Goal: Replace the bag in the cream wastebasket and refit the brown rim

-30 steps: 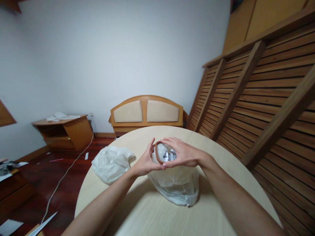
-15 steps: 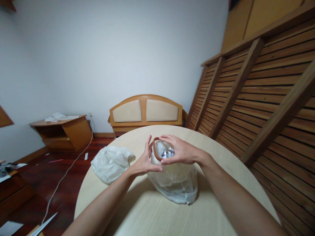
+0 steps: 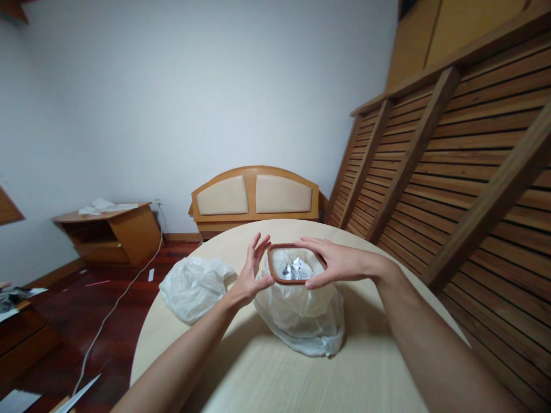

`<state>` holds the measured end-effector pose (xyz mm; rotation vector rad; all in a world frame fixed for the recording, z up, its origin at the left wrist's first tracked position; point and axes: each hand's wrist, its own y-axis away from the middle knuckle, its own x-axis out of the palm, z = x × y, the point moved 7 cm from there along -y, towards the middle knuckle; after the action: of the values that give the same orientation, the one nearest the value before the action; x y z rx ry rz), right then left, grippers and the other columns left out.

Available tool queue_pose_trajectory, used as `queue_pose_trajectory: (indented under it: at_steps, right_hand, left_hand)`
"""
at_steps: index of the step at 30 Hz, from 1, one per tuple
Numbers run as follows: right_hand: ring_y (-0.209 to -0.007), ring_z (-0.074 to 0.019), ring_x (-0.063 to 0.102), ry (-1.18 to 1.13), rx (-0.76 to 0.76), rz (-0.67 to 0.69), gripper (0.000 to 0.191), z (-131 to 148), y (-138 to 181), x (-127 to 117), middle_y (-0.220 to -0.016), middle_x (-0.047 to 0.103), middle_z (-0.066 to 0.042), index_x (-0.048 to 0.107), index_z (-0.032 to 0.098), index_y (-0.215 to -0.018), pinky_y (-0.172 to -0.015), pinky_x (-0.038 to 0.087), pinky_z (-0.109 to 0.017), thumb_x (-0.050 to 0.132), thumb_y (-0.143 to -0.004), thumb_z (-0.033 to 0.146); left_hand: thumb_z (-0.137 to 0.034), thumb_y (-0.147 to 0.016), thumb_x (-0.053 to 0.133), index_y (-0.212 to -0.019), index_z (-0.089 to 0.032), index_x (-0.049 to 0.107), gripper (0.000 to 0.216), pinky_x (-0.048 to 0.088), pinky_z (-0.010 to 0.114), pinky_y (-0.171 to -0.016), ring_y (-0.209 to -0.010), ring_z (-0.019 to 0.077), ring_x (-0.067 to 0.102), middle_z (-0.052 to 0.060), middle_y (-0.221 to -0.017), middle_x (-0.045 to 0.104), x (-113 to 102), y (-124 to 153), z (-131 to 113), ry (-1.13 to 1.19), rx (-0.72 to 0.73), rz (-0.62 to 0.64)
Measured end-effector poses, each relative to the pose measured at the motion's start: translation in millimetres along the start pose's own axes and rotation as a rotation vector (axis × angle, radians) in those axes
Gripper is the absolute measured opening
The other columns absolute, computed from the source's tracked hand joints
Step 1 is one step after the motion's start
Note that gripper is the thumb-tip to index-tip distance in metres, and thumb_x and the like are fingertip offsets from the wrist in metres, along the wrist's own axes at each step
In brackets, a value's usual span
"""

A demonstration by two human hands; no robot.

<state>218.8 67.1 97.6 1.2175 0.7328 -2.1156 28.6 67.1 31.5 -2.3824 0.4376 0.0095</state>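
Note:
A small bin lined with a translucent white plastic bag (image 3: 297, 321) stands on the round table, its bag hanging loosely down the outside. Around its mouth sits a brown rounded-square rim ring (image 3: 289, 281), and crumpled silvery wrapping (image 3: 298, 268) shows inside. My right hand (image 3: 338, 261) grips the ring's right side, thumb at the front corner and fingers along the back edge. At the ring's left side is my left hand (image 3: 252, 272), open, with spread fingers and the thumb tip close to the front left corner; whether it touches cannot be told.
Another crumpled white plastic bag (image 3: 196, 289) lies on the left of the pale table (image 3: 365, 367). Behind stand a headboard (image 3: 253, 218) and a low cabinet (image 3: 142, 229). Slatted wooden panels (image 3: 430, 172) lean at right. A white cable (image 3: 114, 307) crosses the floor.
My right hand has moved right, off the middle of the mouth to the right side, uncovering more of the ring and contents. My left hand has shifted slightly left, away from the ring.

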Motion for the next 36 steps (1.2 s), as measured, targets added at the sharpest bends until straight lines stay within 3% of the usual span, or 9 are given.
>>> queue_pose_trajectory:
  at_steps: [4, 8, 13, 18, 23, 29, 36]
  right_hand:
    - [-0.130, -0.0356, 0.053, -0.047, -0.046, 0.017, 0.100, 2, 1, -1, -0.144, 0.056, -0.012, 0.048, 0.023, -0.148, -0.113, 0.040, -0.051, 0.082, -0.064, 0.064]
    - [-0.127, -0.0351, 0.054, -0.029, -0.044, -0.022, 0.096, 7, -5, 4, -0.138, 0.059, -0.013, 0.051, 0.021, -0.144, -0.110, 0.041, -0.051, 0.081, -0.065, 0.066]
    - [-0.128, -0.0342, 0.053, -0.037, -0.055, -0.031, 0.095, 7, -11, 12, -0.140, 0.056, -0.013, 0.047, 0.024, -0.148, -0.111, 0.041, -0.050, 0.076, -0.069, 0.068]
    - [-0.130, -0.0351, 0.051, -0.015, -0.083, -0.015, 0.103, 4, -11, 13, -0.140, 0.055, -0.012, 0.043, 0.028, -0.150, -0.112, 0.040, -0.049, 0.080, -0.064, 0.069]
    - [-0.130, -0.0357, 0.050, -0.011, -0.029, -0.031, 0.104, -4, -10, 12, -0.139, 0.054, -0.015, 0.048, 0.021, -0.146, -0.112, 0.039, -0.052, 0.081, -0.061, 0.070]
    - [-0.133, -0.0356, 0.046, -0.010, -0.026, -0.043, 0.110, -3, -10, 12, -0.142, 0.049, -0.016, 0.042, 0.019, -0.149, -0.115, 0.036, -0.052, 0.082, -0.059, 0.069]
    - [-0.140, -0.0362, 0.040, -0.038, -0.023, -0.023, 0.111, 1, -8, 10, -0.148, 0.043, -0.016, 0.038, 0.019, -0.152, -0.119, 0.032, -0.051, 0.081, -0.062, 0.069]
  left_hand:
    - [-0.065, -0.067, 0.081, -0.158, -0.028, 0.005, 0.124, 0.015, 0.056, -0.123, -0.149, 0.0354, 0.024, 0.018, -0.158, 0.028, 1, -1, 0, -0.030, -0.041, 0.038]
    - [-0.064, -0.065, 0.083, -0.158, -0.026, 0.006, 0.126, 0.018, 0.057, -0.122, -0.147, 0.0374, 0.027, 0.020, -0.156, 0.029, -2, -1, 0, -0.072, -0.086, 0.075]
    - [-0.061, -0.062, 0.087, -0.157, -0.026, 0.003, 0.132, 0.017, 0.058, -0.122, -0.148, 0.0387, 0.025, 0.021, -0.157, 0.025, -7, -1, -1, -0.143, -0.129, 0.106]
    - [-0.063, -0.066, 0.082, -0.157, -0.022, 0.006, 0.126, 0.016, 0.057, -0.122, -0.146, 0.0385, 0.029, 0.021, -0.153, 0.029, -6, 0, -1, -0.160, -0.132, 0.095]
    - [-0.065, -0.064, 0.082, -0.156, -0.023, 0.012, 0.123, 0.019, 0.056, -0.122, -0.143, 0.0382, 0.033, 0.020, -0.152, 0.033, -5, -1, -3, -0.165, -0.102, 0.069]
    - [-0.064, -0.063, 0.083, -0.156, -0.022, 0.018, 0.121, 0.024, 0.056, -0.121, -0.144, 0.0397, 0.033, 0.019, -0.152, 0.035, -6, -1, -4, -0.185, -0.081, 0.059]
    - [-0.061, -0.066, 0.084, -0.155, -0.021, 0.023, 0.115, 0.020, 0.055, -0.123, -0.147, 0.0398, 0.028, 0.019, -0.158, 0.030, -3, -1, -9, -0.159, -0.054, 0.058]
